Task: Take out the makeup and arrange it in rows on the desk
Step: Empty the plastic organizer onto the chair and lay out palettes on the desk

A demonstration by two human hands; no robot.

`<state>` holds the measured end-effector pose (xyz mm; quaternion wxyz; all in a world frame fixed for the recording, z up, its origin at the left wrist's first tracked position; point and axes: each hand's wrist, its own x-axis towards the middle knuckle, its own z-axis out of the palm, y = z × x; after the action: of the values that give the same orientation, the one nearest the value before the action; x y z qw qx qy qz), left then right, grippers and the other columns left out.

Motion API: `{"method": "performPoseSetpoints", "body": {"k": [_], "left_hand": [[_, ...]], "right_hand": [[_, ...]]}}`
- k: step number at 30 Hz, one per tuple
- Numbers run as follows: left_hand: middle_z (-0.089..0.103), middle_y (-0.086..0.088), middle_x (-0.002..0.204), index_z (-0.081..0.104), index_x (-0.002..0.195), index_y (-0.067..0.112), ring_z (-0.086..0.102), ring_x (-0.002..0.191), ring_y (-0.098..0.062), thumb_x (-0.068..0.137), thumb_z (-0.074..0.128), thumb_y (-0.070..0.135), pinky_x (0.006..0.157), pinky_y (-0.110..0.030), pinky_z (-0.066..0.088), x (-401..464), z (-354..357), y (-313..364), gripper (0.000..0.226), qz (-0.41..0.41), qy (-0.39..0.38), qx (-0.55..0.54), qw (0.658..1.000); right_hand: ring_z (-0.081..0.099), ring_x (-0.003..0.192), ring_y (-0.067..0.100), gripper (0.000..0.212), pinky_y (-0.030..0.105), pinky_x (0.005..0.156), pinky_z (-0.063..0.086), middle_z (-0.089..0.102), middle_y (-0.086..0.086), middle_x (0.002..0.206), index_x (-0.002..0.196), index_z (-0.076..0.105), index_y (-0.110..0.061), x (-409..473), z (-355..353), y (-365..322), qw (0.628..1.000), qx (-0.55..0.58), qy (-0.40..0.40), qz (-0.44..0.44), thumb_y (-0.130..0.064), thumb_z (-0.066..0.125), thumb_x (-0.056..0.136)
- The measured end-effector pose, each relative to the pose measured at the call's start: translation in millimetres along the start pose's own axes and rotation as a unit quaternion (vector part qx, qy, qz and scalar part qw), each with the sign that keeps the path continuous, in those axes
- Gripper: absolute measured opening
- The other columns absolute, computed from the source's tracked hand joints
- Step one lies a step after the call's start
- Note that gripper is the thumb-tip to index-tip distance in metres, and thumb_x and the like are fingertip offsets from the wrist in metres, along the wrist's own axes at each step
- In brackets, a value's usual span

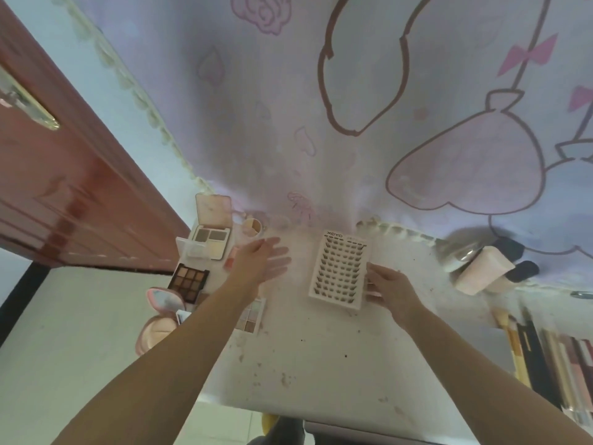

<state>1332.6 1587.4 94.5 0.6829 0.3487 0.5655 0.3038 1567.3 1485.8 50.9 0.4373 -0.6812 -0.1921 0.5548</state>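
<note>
Lash tray [339,267] (right hand [390,289] pinching its edge) tilts mid-desk [321,364].

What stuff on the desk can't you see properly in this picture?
Head view only:
- Pale eyeshadow palette: partly hidden under the left forearm.
- Pink tube: mostly behind the left hand.
- Brushes and pencils: cut off by the right edge.
- Lash tray: one corner covered by the right hand; small print too tiny to read.
- Left hand fingers: blurred.
</note>
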Motion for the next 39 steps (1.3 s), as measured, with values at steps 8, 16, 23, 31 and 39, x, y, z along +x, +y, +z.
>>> {"method": "performPoseSetpoints", "body": {"k": [8, 16, 23, 31, 39], "left_hand": [[0.061, -0.002, 0.087, 0.061, 0.109, 0.003, 0.052, 0.076, -0.014, 0.094, 0.039, 0.002, 0.067, -0.025, 0.041, 35, 13, -6, 0.027, 0.042, 0.112, 0.167, 0.979], [0.045, 0.008, 0.071, 0.046, 0.128, 0.010, 0.043, 0.064, -0.010, 0.091, 0.044, 0.014, 0.058, -0.025, 0.033, 44, 6, -6, 0.037, 0.053, 0.144, 0.366, 0.918], [0.048, -0.015, 0.132, 0.033, 0.143, 0.008, 0.052, 0.112, -0.029, 0.093, 0.045, 0.017, 0.086, -0.030, 0.039, 35, -4, -6, 0.053, 0.038, 0.122, 0.417, 0.900], [0.030, -0.019, 0.142, 0.034, 0.140, 0.012, 0.031, 0.127, -0.036, 0.088, 0.049, 0.013, 0.101, -0.047, 0.033, 7, 35, -15, 0.054, 0.167, 0.126, 0.509, 0.835], [0.046, -0.015, 0.129, 0.043, 0.135, 0.011, 0.047, 0.119, -0.025, 0.093, 0.045, 0.011, 0.101, -0.031, 0.037, -54, 181, -108, 0.042, 0.150, -0.233, 0.493, 0.825]], "right_hand": [[0.064, 0.100, 0.021, 0.036, 0.034, 0.091, 0.051, 0.068, 0.003, 0.114, 0.126, 0.060, -0.020, 49, 26, -10, 0.969, -0.228, 0.076, -0.047, -0.016, 0.043, 0.095], [0.061, 0.094, 0.026, 0.038, 0.035, 0.086, 0.049, 0.060, 0.010, 0.114, 0.131, 0.054, -0.014, 58, 26, -5, 0.937, -0.330, 0.087, -0.068, -0.017, 0.041, 0.096], [0.062, 0.094, 0.026, 0.048, 0.044, 0.089, 0.052, 0.055, 0.008, 0.116, 0.142, 0.037, -0.017, 41, 12, -5, 0.957, -0.280, 0.069, -0.033, -0.022, 0.047, 0.096], [0.062, 0.094, 0.027, 0.030, 0.042, 0.084, 0.054, 0.060, 0.007, 0.107, 0.122, 0.057, -0.015, -26, -37, 11, 0.962, -0.217, 0.148, -0.070, -0.015, 0.047, 0.095], [0.052, 0.110, 0.021, 0.019, 0.027, 0.091, 0.038, 0.056, 0.004, 0.116, 0.103, 0.063, -0.015, -84, -153, 34, 0.819, -0.561, 0.063, -0.104, -0.018, 0.046, 0.094]]}}
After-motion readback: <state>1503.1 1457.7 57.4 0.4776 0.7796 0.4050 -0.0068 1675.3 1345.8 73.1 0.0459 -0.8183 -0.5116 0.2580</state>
